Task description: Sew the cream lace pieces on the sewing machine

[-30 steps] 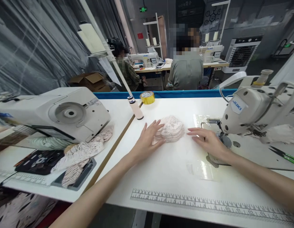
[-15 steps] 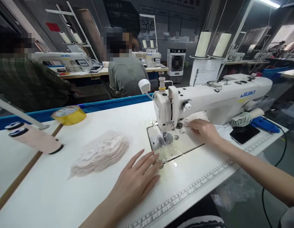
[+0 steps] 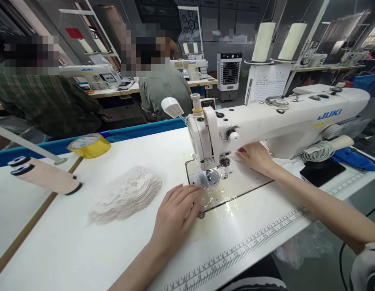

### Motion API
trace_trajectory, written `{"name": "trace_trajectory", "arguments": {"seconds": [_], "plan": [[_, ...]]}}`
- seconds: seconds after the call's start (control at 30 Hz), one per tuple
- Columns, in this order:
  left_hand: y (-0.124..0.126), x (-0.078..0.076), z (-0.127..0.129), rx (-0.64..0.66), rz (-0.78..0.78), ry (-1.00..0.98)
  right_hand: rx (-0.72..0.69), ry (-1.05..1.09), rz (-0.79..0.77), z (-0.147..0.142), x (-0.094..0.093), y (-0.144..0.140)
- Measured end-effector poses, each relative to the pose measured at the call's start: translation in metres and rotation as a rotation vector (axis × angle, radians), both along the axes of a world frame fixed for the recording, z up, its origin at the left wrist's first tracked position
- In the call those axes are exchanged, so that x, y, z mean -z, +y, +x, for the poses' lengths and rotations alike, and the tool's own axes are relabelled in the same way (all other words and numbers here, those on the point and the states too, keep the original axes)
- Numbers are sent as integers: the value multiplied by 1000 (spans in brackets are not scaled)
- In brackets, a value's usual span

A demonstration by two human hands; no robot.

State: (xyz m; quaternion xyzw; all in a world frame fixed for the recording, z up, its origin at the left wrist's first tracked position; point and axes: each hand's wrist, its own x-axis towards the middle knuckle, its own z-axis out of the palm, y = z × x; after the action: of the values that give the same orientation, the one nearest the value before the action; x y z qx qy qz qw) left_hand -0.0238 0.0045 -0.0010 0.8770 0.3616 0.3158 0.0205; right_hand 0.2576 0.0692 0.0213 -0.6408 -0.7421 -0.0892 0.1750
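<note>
Left hand flat, empty, before the needle plate; right hand behind it pinches lace; draw gently

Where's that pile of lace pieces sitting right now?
The lace stack lies on the white table, left of the left hand and the sewing machine, below the yellow tape roll.
</note>
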Motion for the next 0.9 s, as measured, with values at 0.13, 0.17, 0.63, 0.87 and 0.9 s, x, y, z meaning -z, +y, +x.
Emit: {"name": "trace_trajectory", "arguments": {"seconds": [0.13,0.17,0.63,0.87,0.9], "plan": [[4,1,-5,-76,-62,-26,-17,-44,-17,-7,-4,-15],[4,1,-5,-87,-66,-29,21,-47,-6,-7,-4,-13],[5,3,-4,-107,-148,3,32,-24,-188,-19,-10,-12],[0,-2,1,-183,-317,41,-534,228,-554,-88,-14,-84],[0,-3,2,-184,-341,39,-605,314,-610,-93,-15,-90]]}}
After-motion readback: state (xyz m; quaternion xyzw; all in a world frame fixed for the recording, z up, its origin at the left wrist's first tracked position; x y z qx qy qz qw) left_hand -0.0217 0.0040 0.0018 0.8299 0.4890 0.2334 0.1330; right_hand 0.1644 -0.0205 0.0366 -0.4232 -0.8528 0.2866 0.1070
